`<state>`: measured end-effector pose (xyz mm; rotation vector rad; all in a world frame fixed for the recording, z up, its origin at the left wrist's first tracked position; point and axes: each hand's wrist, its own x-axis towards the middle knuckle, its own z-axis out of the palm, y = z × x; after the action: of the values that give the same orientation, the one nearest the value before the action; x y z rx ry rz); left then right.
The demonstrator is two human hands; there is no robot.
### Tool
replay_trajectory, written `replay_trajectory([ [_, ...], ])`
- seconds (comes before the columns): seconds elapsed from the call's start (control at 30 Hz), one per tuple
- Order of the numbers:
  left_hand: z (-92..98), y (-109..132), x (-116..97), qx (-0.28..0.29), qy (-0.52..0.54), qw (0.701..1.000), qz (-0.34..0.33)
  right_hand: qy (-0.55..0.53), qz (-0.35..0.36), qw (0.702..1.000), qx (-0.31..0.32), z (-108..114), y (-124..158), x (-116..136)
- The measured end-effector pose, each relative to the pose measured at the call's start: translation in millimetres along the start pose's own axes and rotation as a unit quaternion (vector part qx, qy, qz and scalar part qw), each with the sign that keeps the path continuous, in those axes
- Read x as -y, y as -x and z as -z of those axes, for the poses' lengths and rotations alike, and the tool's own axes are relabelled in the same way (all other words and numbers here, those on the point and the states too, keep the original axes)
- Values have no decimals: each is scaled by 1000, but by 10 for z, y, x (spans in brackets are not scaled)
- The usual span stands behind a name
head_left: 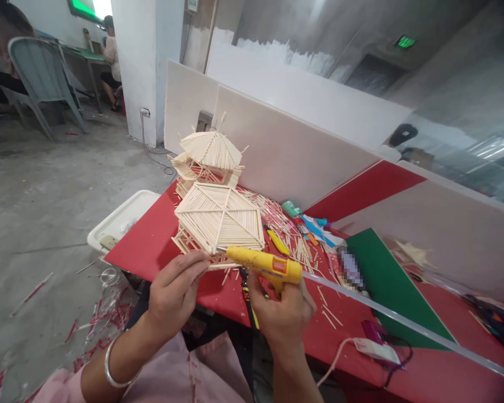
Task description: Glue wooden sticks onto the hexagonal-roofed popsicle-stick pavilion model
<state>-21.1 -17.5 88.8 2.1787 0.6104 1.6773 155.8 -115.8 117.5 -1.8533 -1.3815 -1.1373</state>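
Note:
A hexagonal roof of pale sticks (222, 212) tops a stick model on the red table (145, 246). My right hand (281, 305) is wrapped round a yellow glue gun (264, 263), whose nozzle points left at the near edge of the roof. A long clear glue stick (386, 313) runs from the gun's back to the lower right. My left hand (178, 291) is closed at the roof's near left edge, fingertips together by the nozzle; what they pinch is too small to make out. Behind stands a taller stick model with a pointed roof (212, 150).
Loose sticks (302, 252), a yellow cutter (278, 242) and a green board (395, 285) lie to the right. Dark pliers (248, 296) lie near the front edge. A white power strip (376, 350) is at lower right, a white tray (121, 218) at left. Two people sit far left.

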Motion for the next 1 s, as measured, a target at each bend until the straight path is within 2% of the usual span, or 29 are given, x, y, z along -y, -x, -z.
replay_trajectory([
  [0.17,8,-15,-9,-4,6,1000,-3,5,2,1000,3,7,-13,11],
  [0.5,-6,-36,1,7,17,1000,-16,-35,-44,998,36,-6,56,-5],
  [0.67,3,-26,-6,6,8,1000,-14,-41,-94,994,31,-23,24,-7],
  [1.0,10,-9,2,12,7,1000,-12,-34,-91,994,41,-97,17,1],
])
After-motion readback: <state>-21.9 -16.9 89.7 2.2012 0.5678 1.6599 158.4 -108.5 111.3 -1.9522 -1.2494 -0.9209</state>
